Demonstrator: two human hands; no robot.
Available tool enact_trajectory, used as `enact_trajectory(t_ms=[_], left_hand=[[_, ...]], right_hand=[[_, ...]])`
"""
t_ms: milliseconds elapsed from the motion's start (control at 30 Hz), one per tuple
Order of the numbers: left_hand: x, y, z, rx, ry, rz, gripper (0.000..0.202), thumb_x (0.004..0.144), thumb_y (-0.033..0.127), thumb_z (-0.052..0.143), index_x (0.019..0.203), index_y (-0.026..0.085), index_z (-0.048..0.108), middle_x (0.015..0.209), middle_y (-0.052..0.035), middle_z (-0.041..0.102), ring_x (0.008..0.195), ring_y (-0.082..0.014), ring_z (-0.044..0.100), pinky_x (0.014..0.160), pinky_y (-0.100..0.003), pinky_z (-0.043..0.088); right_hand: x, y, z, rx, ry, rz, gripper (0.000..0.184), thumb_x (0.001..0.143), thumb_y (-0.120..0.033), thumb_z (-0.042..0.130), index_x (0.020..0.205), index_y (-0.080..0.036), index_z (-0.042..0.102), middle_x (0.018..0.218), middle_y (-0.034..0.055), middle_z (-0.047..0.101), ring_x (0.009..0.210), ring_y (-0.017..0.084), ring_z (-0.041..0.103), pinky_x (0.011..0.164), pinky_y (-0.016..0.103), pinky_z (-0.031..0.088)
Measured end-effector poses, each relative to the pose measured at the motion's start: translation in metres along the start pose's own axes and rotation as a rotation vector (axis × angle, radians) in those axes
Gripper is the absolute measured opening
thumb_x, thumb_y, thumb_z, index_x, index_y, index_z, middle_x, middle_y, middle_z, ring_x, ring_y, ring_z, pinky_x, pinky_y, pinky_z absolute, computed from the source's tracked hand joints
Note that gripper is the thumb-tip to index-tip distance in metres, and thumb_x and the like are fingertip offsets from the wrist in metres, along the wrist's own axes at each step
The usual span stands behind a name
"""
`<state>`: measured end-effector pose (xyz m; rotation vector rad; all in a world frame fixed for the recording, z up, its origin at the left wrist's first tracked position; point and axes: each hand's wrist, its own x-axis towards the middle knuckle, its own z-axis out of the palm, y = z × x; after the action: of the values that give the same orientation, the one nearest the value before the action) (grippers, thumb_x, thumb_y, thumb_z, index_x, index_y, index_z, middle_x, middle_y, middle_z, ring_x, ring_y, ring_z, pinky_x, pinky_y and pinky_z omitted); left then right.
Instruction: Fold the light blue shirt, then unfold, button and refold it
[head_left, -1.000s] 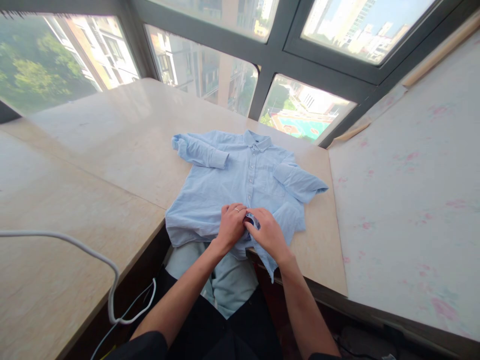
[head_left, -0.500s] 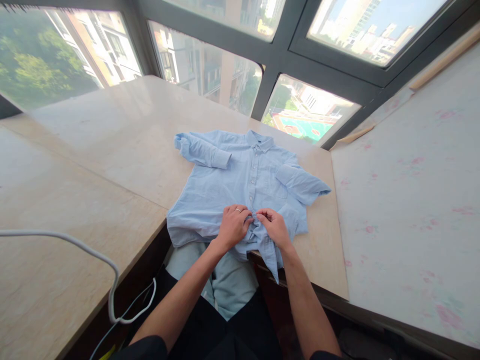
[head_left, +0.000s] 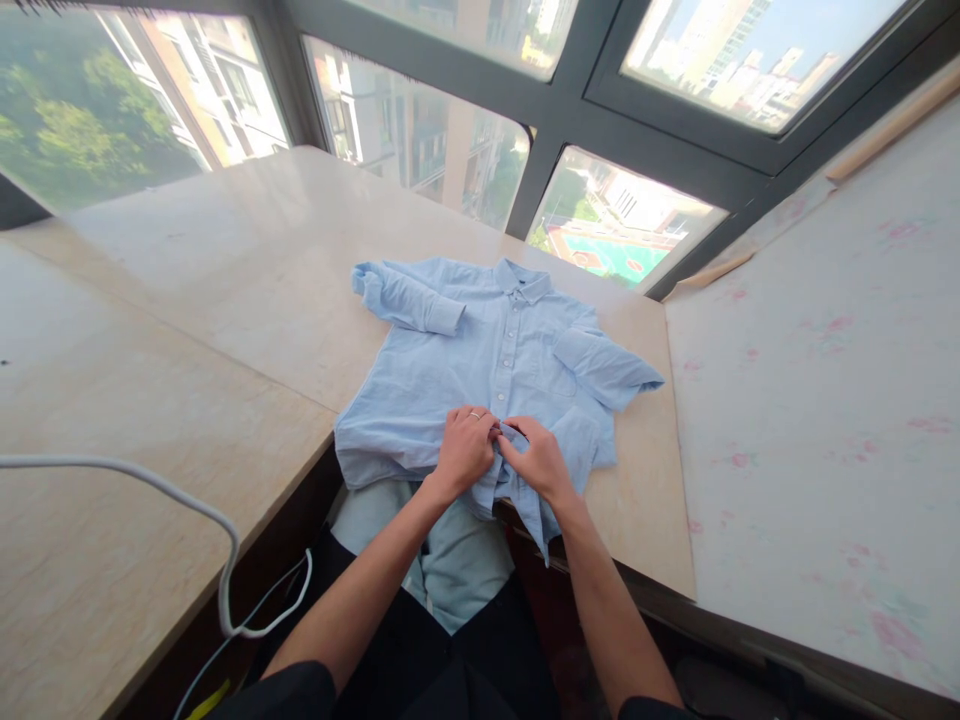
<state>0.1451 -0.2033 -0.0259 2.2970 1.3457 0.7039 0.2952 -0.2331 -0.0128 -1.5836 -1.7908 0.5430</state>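
A light blue button-up shirt (head_left: 450, 370) lies front up on the pale countertop, collar toward the window and both sleeves folded inward. Its upper buttons are fastened down the middle. At the lower placket, my left hand (head_left: 466, 447) pinches the fabric, a ring on one finger. My right hand (head_left: 538, 458) grips the shirt's other front edge right beside it, fingertips almost touching the left ones. Any button between the fingertips is hidden. Below my hands a pointed corner of the hem hangs past the counter's edge.
The beige countertop (head_left: 187, 330) runs along the window (head_left: 420, 130) and ends at a front edge above my lap. A white cable (head_left: 150, 485) loops over its left side. On the right stands a wall with floral paper (head_left: 810, 400).
My right hand has shifted slightly left and turned, bringing its fingertips against the left hand at the placket. The hanging hem corner has swung a little left. The view has moved slightly.
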Motion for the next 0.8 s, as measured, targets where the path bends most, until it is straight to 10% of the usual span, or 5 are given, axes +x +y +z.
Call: enact_trajectory(t_ms=[800], left_hand=[[-0.001,-0.003,-0.005,-0.065,-0.027,0.011,0.007,0.088,0.018,0.056,0.085,0.021,0.063,0.092,-0.0045,0.066,0.094,-0.0220,0.054,0.086,-0.038,0.035]], right_hand=[[0.011,0.022,-0.012,0.264,-0.233,0.162,0.028,0.081,-0.042,0.059,0.077,-0.016,0.069,0.065,-0.0013,0.062,0.061,0.013,0.053,0.059,0.023,0.041]])
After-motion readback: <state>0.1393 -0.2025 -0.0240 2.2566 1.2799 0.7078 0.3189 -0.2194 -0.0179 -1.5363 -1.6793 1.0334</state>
